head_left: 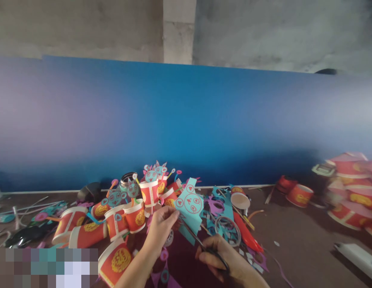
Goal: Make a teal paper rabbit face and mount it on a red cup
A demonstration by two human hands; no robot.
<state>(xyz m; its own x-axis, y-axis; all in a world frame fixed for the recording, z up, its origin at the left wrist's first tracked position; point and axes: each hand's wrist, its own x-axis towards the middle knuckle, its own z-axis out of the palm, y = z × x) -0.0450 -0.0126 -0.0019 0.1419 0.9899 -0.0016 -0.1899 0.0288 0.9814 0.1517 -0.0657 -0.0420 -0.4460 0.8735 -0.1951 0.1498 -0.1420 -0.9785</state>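
Left hand (163, 224) pinches the face-drawn turquoise paper (190, 205) at its two o'clock; right hand (216, 255) grips scissors (199, 241), paper at its eleven.

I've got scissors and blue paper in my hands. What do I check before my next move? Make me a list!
1. Left hand holding the blue paper: ok.
2. Right hand gripping the scissors: ok.
3. Scissors at the paper: ok, the blades reach its lower part.
4. Left fingers safely clear of the blades: cannot tell, they look close.
5. Drawn face free of extra paper: not ok, paper surrounds it.
6. Scraps tidied: not ok, they're scattered about.
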